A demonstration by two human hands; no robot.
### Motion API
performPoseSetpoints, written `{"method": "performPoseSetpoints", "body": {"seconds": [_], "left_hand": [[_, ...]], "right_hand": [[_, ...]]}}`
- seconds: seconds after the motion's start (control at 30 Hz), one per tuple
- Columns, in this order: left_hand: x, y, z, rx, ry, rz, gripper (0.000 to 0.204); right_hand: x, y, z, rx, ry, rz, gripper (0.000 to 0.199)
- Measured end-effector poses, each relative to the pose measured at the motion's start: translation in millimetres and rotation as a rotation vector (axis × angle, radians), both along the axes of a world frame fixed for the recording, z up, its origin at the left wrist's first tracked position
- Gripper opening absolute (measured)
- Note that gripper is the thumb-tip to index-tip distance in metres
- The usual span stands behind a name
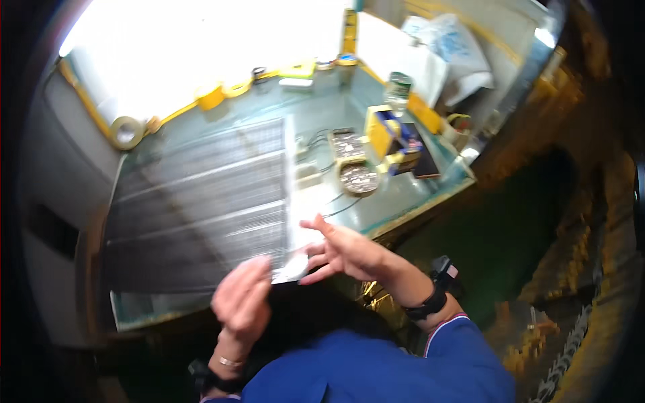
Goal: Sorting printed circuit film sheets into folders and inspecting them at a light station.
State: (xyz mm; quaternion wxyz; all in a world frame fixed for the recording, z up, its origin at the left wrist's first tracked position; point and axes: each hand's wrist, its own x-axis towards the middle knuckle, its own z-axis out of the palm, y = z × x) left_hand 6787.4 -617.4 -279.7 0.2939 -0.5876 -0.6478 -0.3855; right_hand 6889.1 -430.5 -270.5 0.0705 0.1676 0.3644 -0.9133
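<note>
A large dark panel point(195, 201) with pale lines running across it lies on the glass-topped table, a white strip point(295, 154) along its right edge. My left hand point(243, 299) is at the panel's near edge, smeared by motion; whether its fingers pinch anything cannot be made out. To the right, my right hand point(349, 252) has its fingers spread, over the near right corner. Between the two hands is a small blurred white piece point(291, 269), close to the fingertips of both. Whether either hand touches it is unclear.
Right of the panel stand two small containers of shiny bits point(358, 178), a yellow and blue device point(390, 138) and a clear jar point(398, 91). Tape rolls point(209, 96) line the back edge, with another roll point(127, 132) at the left corner. White bags point(457, 54) hang at the right.
</note>
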Motion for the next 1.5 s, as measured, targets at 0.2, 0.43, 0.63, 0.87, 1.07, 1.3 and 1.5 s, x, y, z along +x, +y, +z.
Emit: {"method": "performPoseSetpoints", "body": {"seconds": [0.2,0.43,0.63,0.87,1.07,1.3,1.5], "left_hand": [[20,22,-22,-0.135,0.004,-0.339,0.026],[13,-25,-40,0.034,-0.102,-0.365,0.017],[-5,-123,-76,0.093,-1.862,-0.220,0.049],[-49,-162,-41,0.685,-1.812,0.233,0.026],[-63,-176,-41,0.633,-1.621,0.410,0.020],[-65,-166,-42,0.583,-1.503,0.440,0.012],[-66,-162,-30,0.515,-1.443,0.478,0.012]], "right_hand": [[-4,-9,-20,0.356,0.115,-0.255,0.048],[-8,-13,-24,0.473,0.108,-0.315,0.053],[9,25,-12,0.574,0.032,-0.344,0.043],[24,43,-5,0.736,-0.098,-0.318,0.045],[17,53,-26,0.641,0.017,-0.381,0.047],[27,56,-15,0.650,0.009,-0.335,0.038],[24,54,-14,0.666,0.004,-0.378,0.036]]}}
